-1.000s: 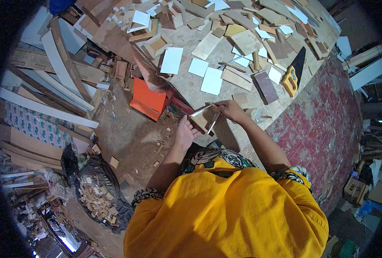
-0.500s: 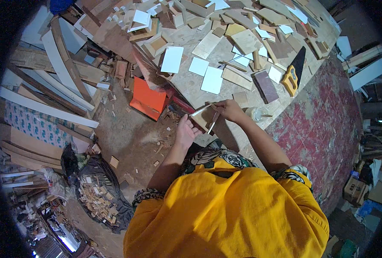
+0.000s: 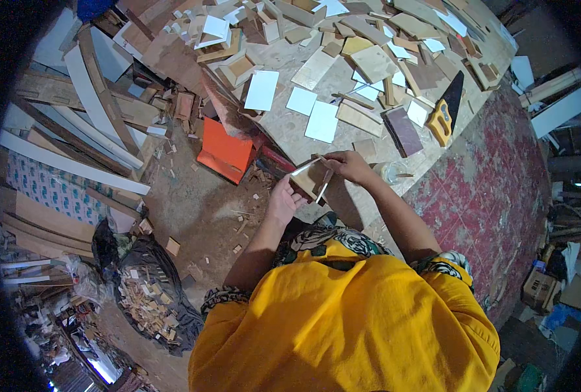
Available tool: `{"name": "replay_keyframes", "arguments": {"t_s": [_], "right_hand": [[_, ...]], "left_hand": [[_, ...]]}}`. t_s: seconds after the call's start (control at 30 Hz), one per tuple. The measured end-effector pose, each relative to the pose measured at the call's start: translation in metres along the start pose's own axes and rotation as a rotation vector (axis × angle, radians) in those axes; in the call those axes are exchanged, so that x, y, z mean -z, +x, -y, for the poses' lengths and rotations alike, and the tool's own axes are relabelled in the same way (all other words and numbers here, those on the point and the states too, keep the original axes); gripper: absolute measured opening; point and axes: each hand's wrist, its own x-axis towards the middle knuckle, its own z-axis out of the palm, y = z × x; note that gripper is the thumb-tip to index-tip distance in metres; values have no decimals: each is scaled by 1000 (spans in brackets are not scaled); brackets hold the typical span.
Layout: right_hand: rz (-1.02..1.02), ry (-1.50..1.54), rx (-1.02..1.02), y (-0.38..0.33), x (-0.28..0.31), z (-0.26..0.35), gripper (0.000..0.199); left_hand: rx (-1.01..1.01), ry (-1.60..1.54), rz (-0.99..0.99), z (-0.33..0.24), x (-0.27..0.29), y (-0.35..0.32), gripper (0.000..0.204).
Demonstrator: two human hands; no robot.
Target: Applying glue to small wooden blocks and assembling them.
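Barely shifted, both hands grip small wooden box (image 3: 310, 178) beside workbench (image 3: 290, 134)

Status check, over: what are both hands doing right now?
Left hand and right hand both gripping a small open wooden box above the workbench edge. Loose wood offcuts lie beyond; nothing between the hands.

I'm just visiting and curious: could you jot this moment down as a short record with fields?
Place: cluttered wood workshop
Left hand: holds the small wooden box from the left side
Right hand: grips the box at its upper right
Workbench: strewn with white tiles and wood offcuts
Nearby: yellow-handled saw, orange sheet leaning at the bench
Floor: sack of wood scraps
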Motion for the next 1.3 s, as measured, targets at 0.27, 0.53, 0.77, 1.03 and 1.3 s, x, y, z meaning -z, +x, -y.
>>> {"name": "replay_keyframes", "arguments": {"t_s": [0.27, 0.53, 0.77, 1.03, 1.3], "right_hand": [[-171, 124, 5, -14, -5, 0, 42], [-277, 3, 132, -50, -18, -12, 76], [-337, -3, 114, -61, -22, -22, 87], [-394, 8, 174, -92, -35, -27, 86], [-379, -28, 171, -101, -37, -21, 90]], "left_hand": [[-29, -19, -4, 5, 1, 1, 54], [-9, -86, -32, 4, -9, -2, 55], [-39, -135, -36, 3, -18, -10, 55], [61, -158, 60, 5, -10, -19, 48], [143, 381, 17, 15, -13, -17, 44]]}}
